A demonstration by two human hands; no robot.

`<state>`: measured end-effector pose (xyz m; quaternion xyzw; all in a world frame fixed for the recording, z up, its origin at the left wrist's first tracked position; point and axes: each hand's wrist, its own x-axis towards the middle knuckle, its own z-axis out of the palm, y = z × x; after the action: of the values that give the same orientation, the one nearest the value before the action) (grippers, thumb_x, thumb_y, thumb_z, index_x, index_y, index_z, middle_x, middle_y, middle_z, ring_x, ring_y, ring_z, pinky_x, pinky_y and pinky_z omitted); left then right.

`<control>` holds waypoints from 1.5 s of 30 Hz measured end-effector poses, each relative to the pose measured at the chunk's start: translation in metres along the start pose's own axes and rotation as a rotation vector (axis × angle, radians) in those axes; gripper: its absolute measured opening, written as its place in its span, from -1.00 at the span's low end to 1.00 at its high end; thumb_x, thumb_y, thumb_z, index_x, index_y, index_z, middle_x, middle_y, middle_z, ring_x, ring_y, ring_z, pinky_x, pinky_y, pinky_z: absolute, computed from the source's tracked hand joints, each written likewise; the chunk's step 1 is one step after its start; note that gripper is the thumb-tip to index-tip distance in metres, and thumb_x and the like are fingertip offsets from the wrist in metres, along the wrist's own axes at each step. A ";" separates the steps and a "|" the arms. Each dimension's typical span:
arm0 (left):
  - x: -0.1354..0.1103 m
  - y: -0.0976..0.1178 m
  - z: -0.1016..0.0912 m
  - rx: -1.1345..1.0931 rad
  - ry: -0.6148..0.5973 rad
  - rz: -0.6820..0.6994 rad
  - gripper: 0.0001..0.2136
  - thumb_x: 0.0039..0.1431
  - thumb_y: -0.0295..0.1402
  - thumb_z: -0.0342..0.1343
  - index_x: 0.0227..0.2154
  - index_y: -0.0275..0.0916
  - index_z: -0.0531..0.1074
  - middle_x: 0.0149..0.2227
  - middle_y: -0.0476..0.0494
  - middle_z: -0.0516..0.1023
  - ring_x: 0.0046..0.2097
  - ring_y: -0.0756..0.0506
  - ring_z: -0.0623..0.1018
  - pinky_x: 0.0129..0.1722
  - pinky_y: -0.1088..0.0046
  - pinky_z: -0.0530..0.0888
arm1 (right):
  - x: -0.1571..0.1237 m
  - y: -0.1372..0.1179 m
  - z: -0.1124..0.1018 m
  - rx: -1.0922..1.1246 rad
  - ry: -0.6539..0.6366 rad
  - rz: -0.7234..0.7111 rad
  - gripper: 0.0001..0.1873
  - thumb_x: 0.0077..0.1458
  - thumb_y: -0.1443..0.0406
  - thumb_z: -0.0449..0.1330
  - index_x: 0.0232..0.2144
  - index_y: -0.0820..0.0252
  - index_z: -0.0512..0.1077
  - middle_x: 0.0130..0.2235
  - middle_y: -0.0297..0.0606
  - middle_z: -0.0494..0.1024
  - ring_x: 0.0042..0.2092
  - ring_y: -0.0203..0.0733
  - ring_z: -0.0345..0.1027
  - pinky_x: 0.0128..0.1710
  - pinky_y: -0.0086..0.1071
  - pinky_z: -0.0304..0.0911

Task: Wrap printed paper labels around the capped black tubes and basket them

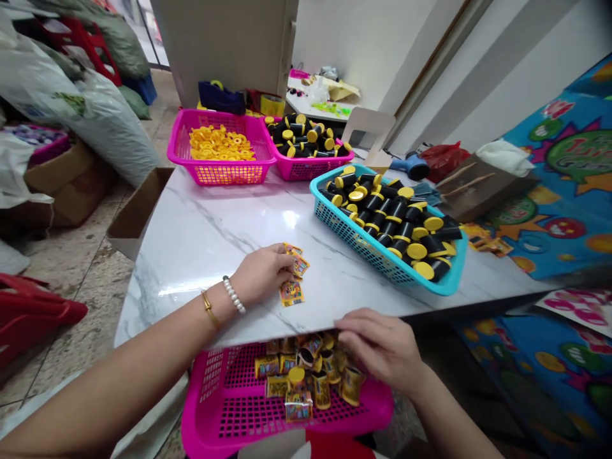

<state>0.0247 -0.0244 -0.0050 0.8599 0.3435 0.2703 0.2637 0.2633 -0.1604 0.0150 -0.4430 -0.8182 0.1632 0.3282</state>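
On the white marbled table (229,220), my left hand (262,273) is over a few small orange printed labels (292,293). Its fingers are pinched on one label of that group. My right hand (380,347) is at the table's front edge with its fingers stretched out loosely, and I see nothing in them. Below the edge, a pink basket (229,424) in front of me holds several small canisters (321,389) wrapped in orange labels, one with a yellow lid. My right hand partly covers the basket's right side.
A turquoise basket (354,239) of black canisters with yellow lids stands at the right. Farther back are a pink basket (210,171) of yellow ring-shaped pieces and another pink basket (306,169) of black canisters. A tape dispenser (220,99) sits behind them. Sacks (105,121) stand left.
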 end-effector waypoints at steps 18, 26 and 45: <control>0.003 0.014 -0.015 -0.222 0.305 -0.063 -0.68 0.11 -0.29 0.21 -0.07 -0.25 0.50 -0.28 -0.16 0.51 -0.35 -0.01 0.48 -0.34 0.44 0.46 | 0.105 0.023 0.033 0.760 0.073 0.655 -0.68 -0.02 0.08 0.30 -0.46 0.26 0.45 -0.65 -0.40 0.43 -0.66 -0.44 0.15 -0.70 -0.56 -0.05; 0.006 0.013 -0.016 -0.573 -0.026 -0.289 -0.84 0.14 -0.32 0.13 -0.38 -0.31 0.54 -0.36 -0.15 0.60 -0.35 -0.03 0.51 -0.28 0.42 0.43 | 0.104 0.018 0.034 0.628 -0.012 0.593 -0.69 0.04 0.10 0.26 -0.44 0.28 0.49 -0.57 -0.33 0.49 -0.58 -0.39 0.25 -0.61 -0.52 0.12; 0.002 0.033 -0.012 -0.858 0.174 -0.555 -0.72 0.06 -0.14 0.19 -0.34 -0.28 0.60 -0.67 0.05 0.30 -0.63 0.10 0.17 -0.65 0.56 0.12 | 0.096 0.009 0.050 0.235 0.390 0.435 -0.69 0.19 0.12 0.13 -0.47 0.19 0.48 -0.60 -0.35 0.44 -0.52 -0.28 0.31 -0.48 -0.44 0.22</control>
<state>0.0334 -0.0400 0.0251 0.5250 0.4377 0.3772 0.6250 0.1973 -0.0741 0.0110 -0.5895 -0.6015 0.2349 0.4854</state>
